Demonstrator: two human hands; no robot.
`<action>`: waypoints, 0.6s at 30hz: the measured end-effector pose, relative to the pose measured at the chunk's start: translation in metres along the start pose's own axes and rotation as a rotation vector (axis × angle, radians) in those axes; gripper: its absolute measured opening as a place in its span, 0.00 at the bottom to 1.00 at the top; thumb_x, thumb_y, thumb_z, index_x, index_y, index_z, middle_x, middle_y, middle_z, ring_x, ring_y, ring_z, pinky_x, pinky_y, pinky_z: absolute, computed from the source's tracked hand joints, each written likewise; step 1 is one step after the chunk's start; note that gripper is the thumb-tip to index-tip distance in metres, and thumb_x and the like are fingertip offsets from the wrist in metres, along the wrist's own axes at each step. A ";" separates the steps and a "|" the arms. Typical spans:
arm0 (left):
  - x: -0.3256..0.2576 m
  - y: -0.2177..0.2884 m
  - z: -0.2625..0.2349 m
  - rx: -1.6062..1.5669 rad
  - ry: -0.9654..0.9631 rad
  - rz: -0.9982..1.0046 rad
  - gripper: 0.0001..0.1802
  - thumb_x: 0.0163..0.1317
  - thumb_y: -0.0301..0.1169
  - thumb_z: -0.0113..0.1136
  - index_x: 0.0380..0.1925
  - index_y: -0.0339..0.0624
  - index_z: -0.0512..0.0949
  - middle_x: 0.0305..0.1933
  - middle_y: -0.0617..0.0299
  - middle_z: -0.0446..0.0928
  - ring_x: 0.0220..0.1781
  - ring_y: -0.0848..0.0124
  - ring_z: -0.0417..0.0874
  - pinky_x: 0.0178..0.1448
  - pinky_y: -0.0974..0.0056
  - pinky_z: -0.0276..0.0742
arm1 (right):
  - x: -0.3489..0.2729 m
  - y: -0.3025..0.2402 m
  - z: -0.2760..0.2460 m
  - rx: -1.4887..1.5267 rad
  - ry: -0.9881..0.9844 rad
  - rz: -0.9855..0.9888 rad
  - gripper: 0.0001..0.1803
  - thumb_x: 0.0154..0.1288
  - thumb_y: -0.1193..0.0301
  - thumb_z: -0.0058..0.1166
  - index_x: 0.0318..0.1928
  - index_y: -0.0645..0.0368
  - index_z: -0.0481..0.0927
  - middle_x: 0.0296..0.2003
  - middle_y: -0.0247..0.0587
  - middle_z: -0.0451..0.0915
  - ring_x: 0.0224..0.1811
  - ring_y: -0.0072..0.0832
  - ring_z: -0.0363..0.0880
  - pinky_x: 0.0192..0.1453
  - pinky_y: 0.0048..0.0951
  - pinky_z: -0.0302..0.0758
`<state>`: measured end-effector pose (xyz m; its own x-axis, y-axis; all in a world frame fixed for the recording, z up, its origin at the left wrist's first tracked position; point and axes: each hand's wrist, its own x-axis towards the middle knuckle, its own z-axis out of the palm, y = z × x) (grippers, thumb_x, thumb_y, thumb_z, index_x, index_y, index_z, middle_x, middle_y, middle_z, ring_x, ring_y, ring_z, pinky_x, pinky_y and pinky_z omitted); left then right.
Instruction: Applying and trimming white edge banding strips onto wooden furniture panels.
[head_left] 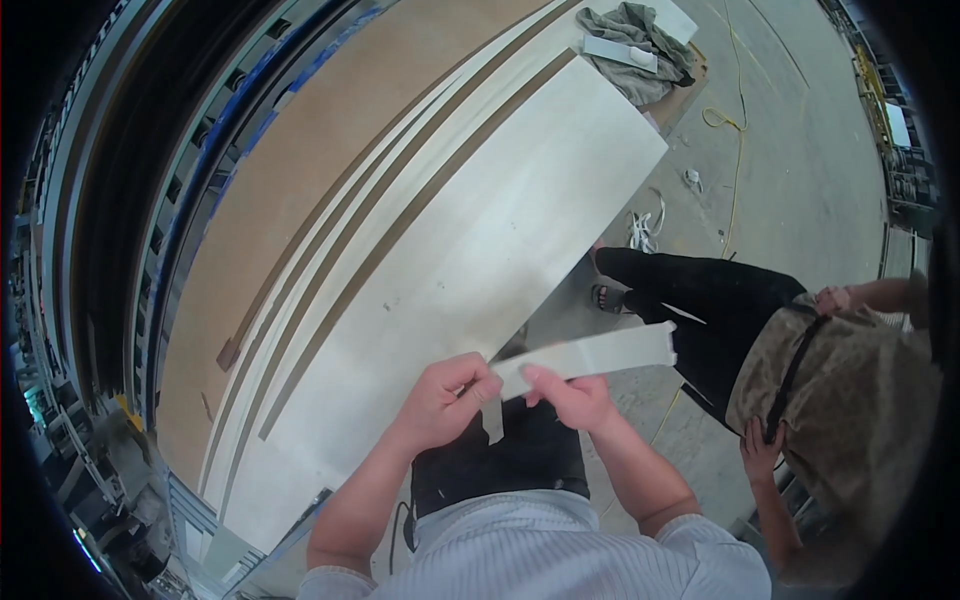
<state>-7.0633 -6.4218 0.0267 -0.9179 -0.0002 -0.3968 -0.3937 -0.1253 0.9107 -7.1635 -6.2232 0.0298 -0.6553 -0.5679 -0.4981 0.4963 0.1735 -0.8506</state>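
My left hand and my right hand together hold a narrow pale strip of thin sheet material in front of my body. Its far end sticks out to the right, over the floor. A short loose tab hangs down from its near end between my two hands. Just beyond my hands lies a large white panel on a wide brown board.
Another person in a patterned top and black trousers bends over at the right, close to the strip's end. A grey cloth lies at the panel's far end. Yellow cable and scraps lie on the concrete floor. Machinery lines the left edge.
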 end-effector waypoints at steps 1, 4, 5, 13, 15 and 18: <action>0.008 0.001 -0.003 -0.007 -0.008 0.000 0.14 0.73 0.30 0.57 0.27 0.37 0.75 0.28 0.65 0.75 0.33 0.76 0.75 0.42 0.69 0.70 | 0.010 -0.008 -0.003 0.043 0.139 0.037 0.05 0.72 0.76 0.55 0.42 0.67 0.79 0.32 0.42 0.83 0.27 0.25 0.82 0.29 0.25 0.78; 0.029 -0.006 -0.020 -0.039 0.260 -0.110 0.15 0.76 0.29 0.52 0.27 0.36 0.76 0.29 0.65 0.77 0.33 0.77 0.76 0.41 0.69 0.71 | 0.068 -0.030 -0.048 0.017 0.292 -0.167 0.07 0.74 0.74 0.53 0.46 0.66 0.79 0.33 0.42 0.83 0.25 0.23 0.80 0.28 0.23 0.74; 0.038 -0.006 -0.022 -0.040 0.231 -0.102 0.15 0.76 0.29 0.52 0.27 0.36 0.76 0.29 0.65 0.77 0.33 0.77 0.76 0.41 0.69 0.71 | 0.088 -0.042 -0.056 -0.006 0.372 -0.204 0.08 0.75 0.73 0.54 0.45 0.65 0.80 0.32 0.40 0.83 0.26 0.22 0.80 0.28 0.22 0.73; 0.250 0.084 0.023 0.364 0.463 0.222 0.12 0.65 0.25 0.64 0.48 0.35 0.80 0.38 0.58 0.81 0.42 0.68 0.81 0.48 0.65 0.74 | 0.252 -0.105 -0.204 -0.306 0.560 -0.425 0.09 0.73 0.71 0.58 0.42 0.66 0.82 0.32 0.36 0.84 0.30 0.21 0.82 0.31 0.22 0.74; 0.322 0.099 0.031 0.522 0.462 0.381 0.17 0.60 0.26 0.68 0.50 0.37 0.80 0.44 0.55 0.81 0.47 0.62 0.81 0.52 0.61 0.74 | 0.288 -0.120 -0.235 -0.395 0.624 -0.380 0.10 0.73 0.69 0.59 0.42 0.66 0.83 0.31 0.35 0.85 0.32 0.22 0.84 0.33 0.25 0.76; 0.422 0.113 0.039 0.801 0.405 0.494 0.22 0.56 0.27 0.71 0.52 0.39 0.80 0.56 0.56 0.78 0.58 0.58 0.77 0.59 0.55 0.71 | 0.332 -0.135 -0.267 -0.627 0.703 -0.469 0.11 0.71 0.68 0.61 0.37 0.65 0.85 0.28 0.37 0.85 0.31 0.23 0.84 0.37 0.27 0.76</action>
<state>-7.4969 -6.3970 -0.0329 -0.9593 -0.2258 0.1694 -0.0302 0.6788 0.7337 -7.6009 -6.2204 -0.0656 -0.9881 -0.1257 0.0890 -0.1445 0.5568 -0.8180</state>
